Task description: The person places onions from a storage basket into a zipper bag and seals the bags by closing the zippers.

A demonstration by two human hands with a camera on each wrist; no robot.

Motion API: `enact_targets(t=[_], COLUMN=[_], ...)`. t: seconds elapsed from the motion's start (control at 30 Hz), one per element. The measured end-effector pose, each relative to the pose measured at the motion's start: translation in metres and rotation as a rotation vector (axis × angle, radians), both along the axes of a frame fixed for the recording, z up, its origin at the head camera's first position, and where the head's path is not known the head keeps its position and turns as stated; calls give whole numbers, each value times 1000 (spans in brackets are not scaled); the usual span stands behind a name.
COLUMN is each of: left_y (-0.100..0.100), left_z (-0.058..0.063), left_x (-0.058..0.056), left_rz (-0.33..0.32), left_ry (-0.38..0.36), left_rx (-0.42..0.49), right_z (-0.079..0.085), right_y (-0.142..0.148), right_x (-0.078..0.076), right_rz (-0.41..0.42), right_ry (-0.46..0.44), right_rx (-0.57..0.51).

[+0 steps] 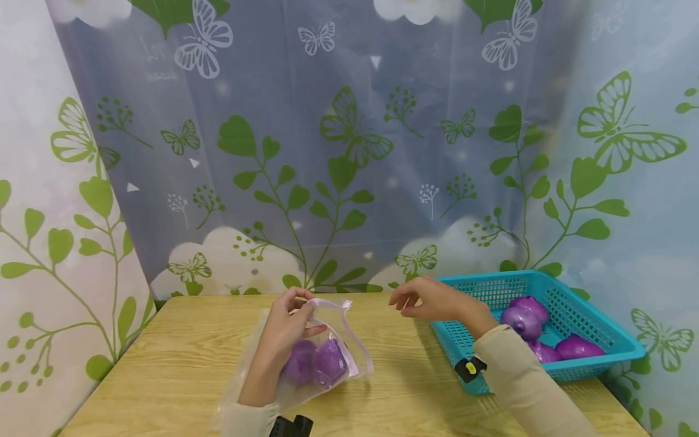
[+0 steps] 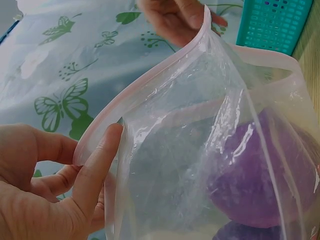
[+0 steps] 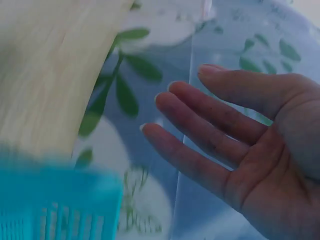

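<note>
A clear plastic zip bag [image 1: 354, 346] with a pinkish-white rim lies on the table, its mouth spread toward the right. Inside it are two purple onions [image 1: 330, 363], seen through the film. My left hand [image 1: 285, 325] pinches the bag's rim between thumb and fingers; the left wrist view shows the bag's zip edge [image 2: 145, 95] rising from that grip. My right hand [image 1: 431, 298] hangs in the air by the near-left corner of a turquoise basket [image 1: 595, 364], fingers loosely bent and holding nothing. Several purple onions [image 1: 523, 323] lie in the basket.
The wooden table [image 1: 180, 346] carries the bag at centre left and the basket at the right. Behind it hangs a blue-grey curtain [image 1: 273, 79] printed with butterflies and leaves. Cameras are strapped on both wrists [image 1: 471, 368].
</note>
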State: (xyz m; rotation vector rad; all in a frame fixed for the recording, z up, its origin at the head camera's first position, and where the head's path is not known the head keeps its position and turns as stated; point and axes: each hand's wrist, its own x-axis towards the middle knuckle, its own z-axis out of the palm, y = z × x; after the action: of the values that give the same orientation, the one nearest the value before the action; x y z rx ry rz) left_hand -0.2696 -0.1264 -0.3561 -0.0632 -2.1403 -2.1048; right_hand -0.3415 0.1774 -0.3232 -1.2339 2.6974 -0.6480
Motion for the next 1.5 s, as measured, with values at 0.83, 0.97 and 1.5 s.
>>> enact_targets(t=[0.83,0.97,1.5], left_y=[-1,-1,-1], left_z=[0,0,-1], left_x=[-1,-2,-3], left_rz=[1,4,3], left_ry=[-12,-19,-18], left_rx=[12,15,8], right_z=[2,-5,-24], right_y=[156,175,200], right_x=[-42,-44,-40], right_rz=[-370,-471,-637], right_ry=[-64,-89,-189], right_rx=[179,235,357])
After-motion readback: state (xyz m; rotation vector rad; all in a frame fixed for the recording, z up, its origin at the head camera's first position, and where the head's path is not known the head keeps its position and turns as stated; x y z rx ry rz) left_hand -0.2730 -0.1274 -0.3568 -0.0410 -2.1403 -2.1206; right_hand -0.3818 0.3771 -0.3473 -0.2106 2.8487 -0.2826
